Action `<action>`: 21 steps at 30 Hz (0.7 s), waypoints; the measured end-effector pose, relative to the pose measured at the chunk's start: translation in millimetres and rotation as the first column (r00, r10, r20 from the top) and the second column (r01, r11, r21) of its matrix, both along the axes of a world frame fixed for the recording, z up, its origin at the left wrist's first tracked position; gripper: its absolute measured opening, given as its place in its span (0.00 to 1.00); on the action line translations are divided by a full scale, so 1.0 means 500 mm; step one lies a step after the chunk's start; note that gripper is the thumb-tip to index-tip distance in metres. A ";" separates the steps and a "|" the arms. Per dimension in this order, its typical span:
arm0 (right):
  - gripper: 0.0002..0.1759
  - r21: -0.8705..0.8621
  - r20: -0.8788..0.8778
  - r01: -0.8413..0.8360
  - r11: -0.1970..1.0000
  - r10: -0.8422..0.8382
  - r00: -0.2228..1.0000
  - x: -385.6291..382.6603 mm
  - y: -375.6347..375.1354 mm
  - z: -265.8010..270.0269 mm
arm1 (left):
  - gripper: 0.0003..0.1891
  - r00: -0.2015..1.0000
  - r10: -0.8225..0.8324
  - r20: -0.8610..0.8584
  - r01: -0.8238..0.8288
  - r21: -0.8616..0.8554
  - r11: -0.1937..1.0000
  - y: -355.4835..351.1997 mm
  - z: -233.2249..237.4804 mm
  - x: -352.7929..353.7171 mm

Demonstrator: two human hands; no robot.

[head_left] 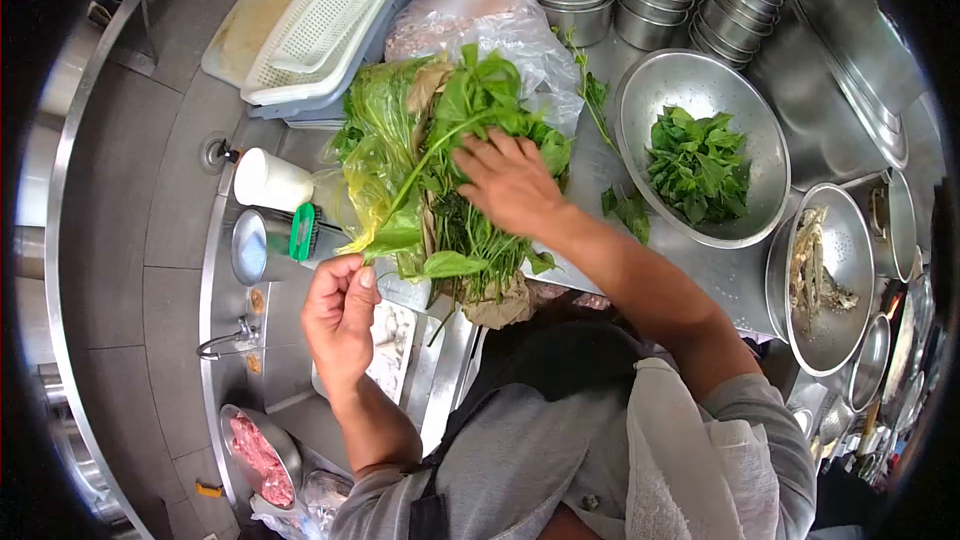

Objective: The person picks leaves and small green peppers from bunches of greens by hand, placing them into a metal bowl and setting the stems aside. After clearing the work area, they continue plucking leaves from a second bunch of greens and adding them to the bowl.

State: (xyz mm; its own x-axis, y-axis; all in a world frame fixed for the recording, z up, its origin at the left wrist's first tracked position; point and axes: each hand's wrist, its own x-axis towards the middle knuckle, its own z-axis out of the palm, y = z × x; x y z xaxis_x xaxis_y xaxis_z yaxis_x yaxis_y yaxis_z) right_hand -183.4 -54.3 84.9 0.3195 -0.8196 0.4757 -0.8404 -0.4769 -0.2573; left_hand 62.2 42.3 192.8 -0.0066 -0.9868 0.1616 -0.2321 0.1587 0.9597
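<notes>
My left hand (342, 318) is closed, with thumb and forefinger pinching the end of a long leafy green stem (415, 178). That stem slants up to the right, across a heap of leafy greens (465, 225) lying on brown paper and yellowish plastic. On top of the heap lies my right hand (512, 180), its fingers stretched over the leaves beside the upper stem; its fingertips are partly hidden among them. To the right, a perforated steel colander (635, 105) holds a pile of picked green leaves (700, 162). A few loose sprigs (628, 212) lie between heap and colander.
White plastic baskets (340, 25) are stacked at the upper left, above a white tub (272, 182). Steel pots (655, 0) stand stacked at the back. Another colander (845, 230) is at right. A tap (225, 340) and a bowl of raw meat (262, 455) are at lower left.
</notes>
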 end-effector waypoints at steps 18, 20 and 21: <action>0.13 0.047 0.363 0.288 0.956 -0.285 0.887 -0.374 0.056 0.121 | 0.07 0.671 -0.056 -0.740 0.339 0.239 0.910 -0.081 -0.134 -0.180; 0.13 0.144 0.433 0.319 0.937 -0.349 0.831 -0.382 0.095 0.184 | 0.07 0.646 -0.079 -0.760 0.395 0.243 0.886 -0.085 -0.140 -0.214; 0.13 0.065 0.374 0.307 0.949 -0.309 0.875 -0.387 0.106 0.196 | 0.07 0.633 -0.091 -0.769 0.422 0.244 0.873 -0.085 -0.143 -0.229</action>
